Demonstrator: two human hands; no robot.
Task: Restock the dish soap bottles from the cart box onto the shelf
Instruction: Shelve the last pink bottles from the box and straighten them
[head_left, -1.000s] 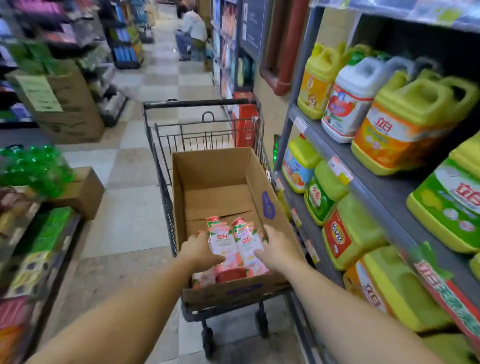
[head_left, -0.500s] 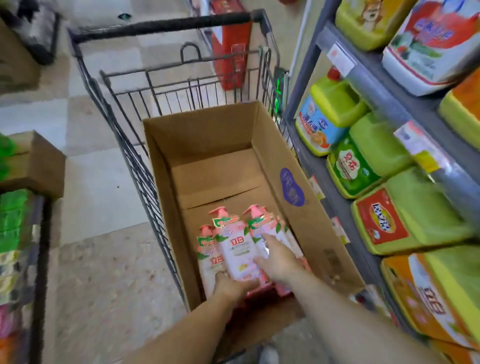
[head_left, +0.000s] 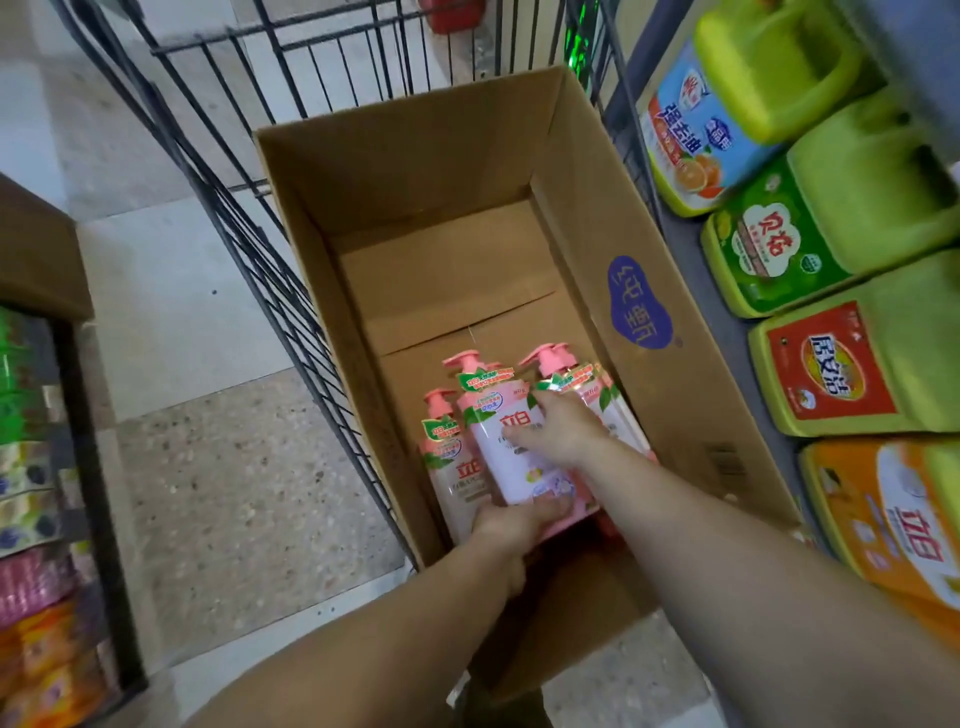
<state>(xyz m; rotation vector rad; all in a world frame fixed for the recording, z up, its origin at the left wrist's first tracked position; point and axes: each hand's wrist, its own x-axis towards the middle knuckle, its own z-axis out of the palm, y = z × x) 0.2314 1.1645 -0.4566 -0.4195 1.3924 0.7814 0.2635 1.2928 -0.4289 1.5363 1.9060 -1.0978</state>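
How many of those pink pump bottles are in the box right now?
At least 3: one against the cardboard box's left wall, one in the middle gripped by the left hand, one under the right hand. A second pump head behind the right one suggests more hidden.
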